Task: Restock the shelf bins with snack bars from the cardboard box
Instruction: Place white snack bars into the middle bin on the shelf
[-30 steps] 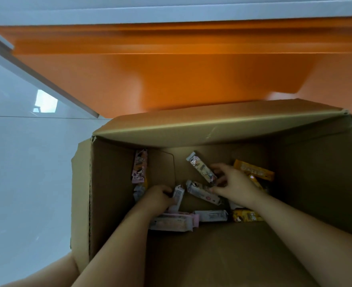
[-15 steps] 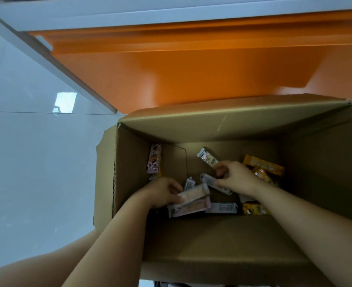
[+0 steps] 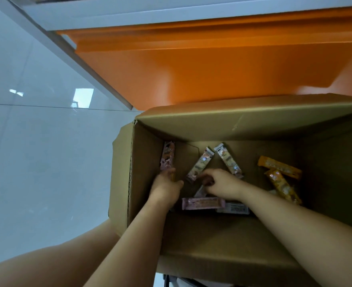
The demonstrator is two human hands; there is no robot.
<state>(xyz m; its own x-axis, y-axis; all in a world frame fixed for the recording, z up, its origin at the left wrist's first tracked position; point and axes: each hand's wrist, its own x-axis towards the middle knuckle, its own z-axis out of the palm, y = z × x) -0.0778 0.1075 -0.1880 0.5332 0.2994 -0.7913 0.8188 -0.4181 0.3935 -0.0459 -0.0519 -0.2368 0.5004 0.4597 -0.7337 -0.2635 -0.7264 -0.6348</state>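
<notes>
Two hands are down in the cardboard box [image 3: 212, 245], which fills the lower right of the frame with its flaps open. The left hand [image 3: 166, 185] is at the left wall of the box, fingers reaching to the bottom end of a pink snack bar [image 3: 167, 155] that leans upright against that wall. Honestly can't tell if it has hold of the bar or is just touching it. The right hand [image 3: 222, 184] is mid-box, fingers curled in at the lower end of a silvery bar [image 3: 200, 164] lying at a slant, and again I can't tell if that's a real pinch. A small bar [image 3: 200, 191] pokes out from under that hand. Just right of the slanted one is another pale bar [image 3: 228, 159], so the two meet in a point near the back wall. Nearer the bottom of the frame a pink bar [image 3: 203, 203] lies flat, with a grey-white bar [image 3: 233, 208] right beside it. Over on the right side of the box are two orange bars [image 3: 278, 165], overlapping. Above the box, across the top of the frame, sits an orange bin [image 3: 202, 75], and glossy white floor [image 3: 36, 152] takes up the left.
</notes>
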